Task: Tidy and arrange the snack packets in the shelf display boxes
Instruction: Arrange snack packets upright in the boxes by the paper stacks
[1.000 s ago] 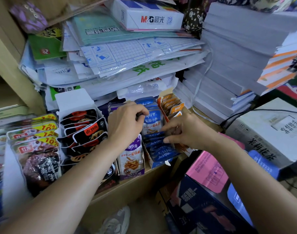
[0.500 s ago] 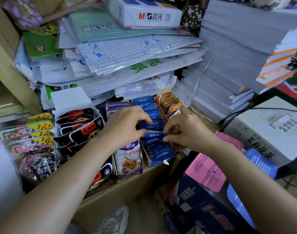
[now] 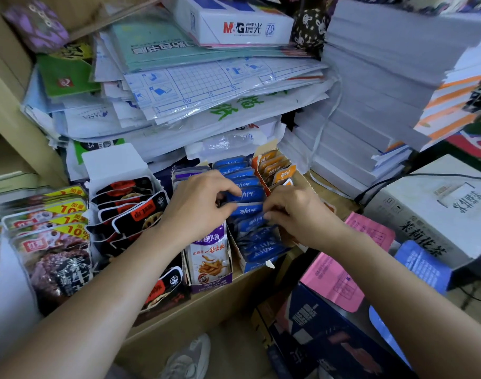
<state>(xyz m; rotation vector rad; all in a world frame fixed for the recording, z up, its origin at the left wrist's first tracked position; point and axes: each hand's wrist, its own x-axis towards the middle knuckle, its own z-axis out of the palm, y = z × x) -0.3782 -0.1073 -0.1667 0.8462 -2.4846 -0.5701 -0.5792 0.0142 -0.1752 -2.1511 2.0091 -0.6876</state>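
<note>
Several display boxes of snack packets stand side by side on a wooden shelf (image 3: 206,305). A row of blue packets (image 3: 246,196) fills the blue box (image 3: 257,265) in the middle. My left hand (image 3: 199,205) pinches the left edge of the blue packets in the middle of the row. From the other side, my right hand (image 3: 294,214) pinches their right edge. Left of the blue box stands a purple box of purple packets (image 3: 210,255); orange packets (image 3: 274,166) fill the box to the right. Black and red packets (image 3: 132,212) sit further left.
Piles of plastic-wrapped paper goods (image 3: 195,86) lie right behind the boxes, with white paper stacks (image 3: 370,105) at the right. Dark meat-snack packets (image 3: 50,253) crowd the far left. Below the shelf lie a dark blue carton (image 3: 329,340), pink sheets (image 3: 340,280) and my shoe (image 3: 188,356).
Both hands have closed in on the blue row, the left moving from the purple box toward the blue packets. The upright blue packet seen a second ago now lies down in the row.
</note>
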